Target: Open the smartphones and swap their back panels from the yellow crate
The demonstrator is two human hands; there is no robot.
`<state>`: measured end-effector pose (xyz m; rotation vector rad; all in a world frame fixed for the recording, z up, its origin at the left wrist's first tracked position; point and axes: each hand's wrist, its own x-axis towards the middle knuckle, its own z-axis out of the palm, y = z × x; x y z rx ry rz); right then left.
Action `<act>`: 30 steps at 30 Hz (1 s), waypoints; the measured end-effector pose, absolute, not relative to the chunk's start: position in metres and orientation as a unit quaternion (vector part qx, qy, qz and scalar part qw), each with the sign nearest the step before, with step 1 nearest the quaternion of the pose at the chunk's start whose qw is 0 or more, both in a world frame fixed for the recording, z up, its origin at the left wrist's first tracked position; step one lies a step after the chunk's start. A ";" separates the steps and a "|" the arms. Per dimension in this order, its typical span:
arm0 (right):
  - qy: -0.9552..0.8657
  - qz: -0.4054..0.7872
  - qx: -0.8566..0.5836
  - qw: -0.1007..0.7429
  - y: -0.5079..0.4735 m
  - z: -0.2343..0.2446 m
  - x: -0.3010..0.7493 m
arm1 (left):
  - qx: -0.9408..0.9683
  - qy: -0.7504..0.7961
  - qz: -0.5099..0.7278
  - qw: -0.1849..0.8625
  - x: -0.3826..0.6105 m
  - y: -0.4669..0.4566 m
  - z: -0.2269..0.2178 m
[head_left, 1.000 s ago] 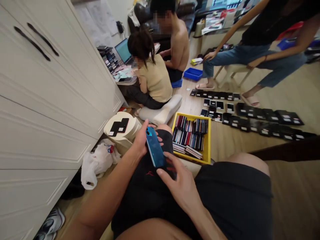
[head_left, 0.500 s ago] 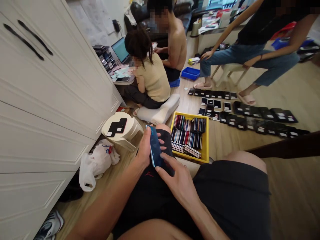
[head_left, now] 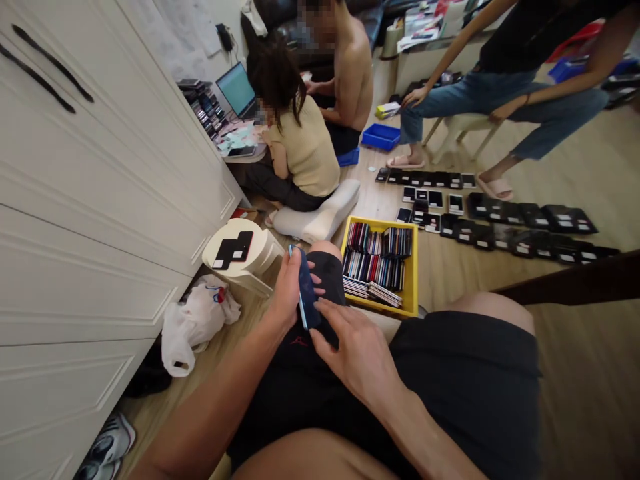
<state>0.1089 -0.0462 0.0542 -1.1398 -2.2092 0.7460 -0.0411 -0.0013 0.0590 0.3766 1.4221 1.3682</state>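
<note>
A blue phone (head_left: 306,291) stands nearly on edge over my left knee. My left hand (head_left: 289,288) is wrapped round its far side, fingers showing past the right edge. My right hand (head_left: 357,353) rests on my black shorts, its fingertips touching the phone's lower end. Just beyond my knee a yellow crate (head_left: 413,267) holds several phones stood on edge in rows.
A white stool (head_left: 260,252) with two dark phones on it stands left of my knee, by white cabinets (head_left: 100,200). A white plastic bag (head_left: 193,323) and a shoe (head_left: 107,443) lie on the floor. Rows of phones (head_left: 500,223) cover the floor ahead. Three people sit beyond.
The phone has turned from showing its blue back to nearly edge-on in my left hand. My right fingertips stayed at its lower end. The view shifted slightly.
</note>
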 end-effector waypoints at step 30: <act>-0.840 0.336 -0.397 0.155 -0.036 0.061 0.114 | 0.253 0.616 0.561 0.492 -0.042 -0.005 0.043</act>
